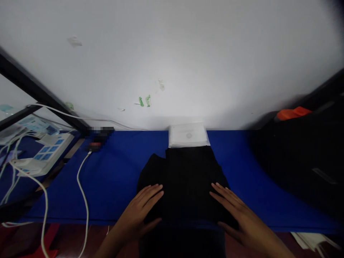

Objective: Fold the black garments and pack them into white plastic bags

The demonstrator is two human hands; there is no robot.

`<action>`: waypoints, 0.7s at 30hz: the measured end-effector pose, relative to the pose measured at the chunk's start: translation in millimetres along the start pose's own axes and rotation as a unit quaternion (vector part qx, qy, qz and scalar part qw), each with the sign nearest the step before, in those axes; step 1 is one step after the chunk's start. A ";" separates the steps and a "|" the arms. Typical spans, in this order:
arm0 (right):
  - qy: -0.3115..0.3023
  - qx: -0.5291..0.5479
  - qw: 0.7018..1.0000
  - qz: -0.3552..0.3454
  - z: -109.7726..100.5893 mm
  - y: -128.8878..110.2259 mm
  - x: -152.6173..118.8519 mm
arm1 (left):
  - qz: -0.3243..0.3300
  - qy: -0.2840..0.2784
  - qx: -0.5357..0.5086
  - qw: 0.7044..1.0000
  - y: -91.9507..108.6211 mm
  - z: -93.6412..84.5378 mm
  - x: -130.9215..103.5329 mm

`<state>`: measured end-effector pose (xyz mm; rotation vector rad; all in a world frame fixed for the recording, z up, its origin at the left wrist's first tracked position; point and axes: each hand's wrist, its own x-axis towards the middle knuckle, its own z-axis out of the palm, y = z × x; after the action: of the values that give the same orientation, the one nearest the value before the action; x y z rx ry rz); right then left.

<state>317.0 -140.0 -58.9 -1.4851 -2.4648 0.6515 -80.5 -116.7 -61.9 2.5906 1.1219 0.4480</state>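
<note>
A black piece of cloth (188, 179), apparently a garment, lies on the blue table surface in front of me, with a flap or sleeve spreading out on its left. My left hand (142, 209) rests flat on its left side, fingers stretched out and pointing up and right. On the right side of the cloth, my right hand (233, 209) lies with its fingers extended toward the middle. Just beyond the cloth's far edge sits a stack of clear or white plastic bags (188, 134) against the wall.
A dark device (98, 141), partly pixelated, has a white cable (82, 190) plugged in. At left stands a white power strip (48, 154) with several cables. A large black bag (298, 161) with an orange item (294, 113) occupies the right. A white wall (215, 71) closes the back.
</note>
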 end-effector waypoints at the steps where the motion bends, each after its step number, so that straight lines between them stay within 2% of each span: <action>1: 0.005 0.001 1.000 0.002 0.0 1.7 -3.0 | 0.002 0.020 0.000 1.000 -1.7 1.5 -3.8; 3: 0.020 0.006 1.000 0.006 -1.1 4.9 -6.2 | 0.008 0.047 -0.003 0.999 -5.5 2.2 -9.3; 7: 0.057 0.036 0.998 0.005 -6.3 6.3 -5.6 | 0.004 0.063 -0.012 0.998 -12.2 -4.0 -14.0; 12: 0.093 0.088 0.991 0.027 -17.5 6.9 2.3 | -0.031 0.098 -0.066 0.993 -15.7 -20.2 -5.0; 16: 0.157 0.109 0.980 0.059 -26.9 20.7 28.0 | -0.111 0.114 -0.069 0.985 -27.8 -34.1 23.3; 19: 0.192 0.078 0.976 0.072 -32.5 35.8 60.9 | -0.153 0.101 -0.022 0.983 -41.4 -41.9 56.7; 21: 0.207 0.037 0.976 0.056 -35.6 44.2 84.7 | -0.170 0.088 0.020 0.981 -47.6 -44.7 81.7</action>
<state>324.9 -38.5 -53.0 -1.5542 -2.0356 0.3969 -75.9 -19.0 -25.2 2.3572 1.6113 0.5844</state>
